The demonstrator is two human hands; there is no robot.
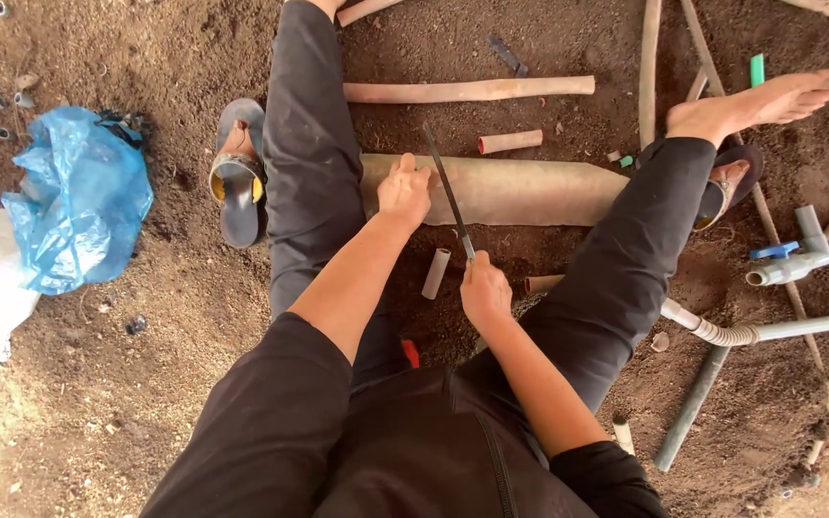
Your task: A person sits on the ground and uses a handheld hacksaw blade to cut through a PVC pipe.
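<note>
With left hand pressing the wide pipe and right hand clenched on the saw blade, mid-cut; needs steady strokes.

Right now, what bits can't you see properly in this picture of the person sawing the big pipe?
Head view only:
- Left end of the wide pipe: hidden under the trouser leg.
- Saw blade teeth and any cut: too thin to tell.
- Handle inside the right hand: covered by fingers.
- Left hand palm: pressed on the pipe, unseen.
- Contents of the blue bag: hidden.
- Grey pipe: cut off by the right edge.
</note>
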